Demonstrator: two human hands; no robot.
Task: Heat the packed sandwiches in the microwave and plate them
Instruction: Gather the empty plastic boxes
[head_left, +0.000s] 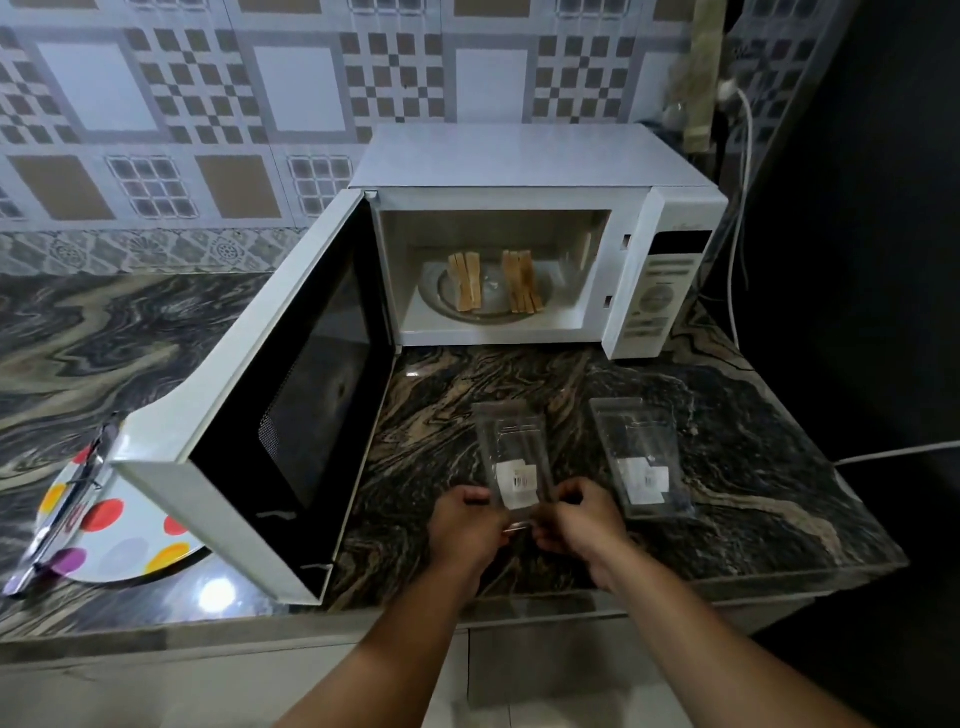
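Landmark: the microwave (540, 244). Nearest the viewer, in front of it, the left hand (464, 525) and right hand (582, 519) pinch the near end of an empty clear wrapper (511, 457) with curled fingers. A second wrapper (641, 457) lies just right. Left of the open door (270, 410), tongs (67, 499) rest on a spotted plate (124, 540). Two sandwiches (496, 283) stand inside on the turntable.

The microwave door (291, 395) swings wide open, walling off the spotted plate (124, 540) at left. The microwave cavity (493, 228) mouth stands unobstructed above two sandwiches (493, 283).
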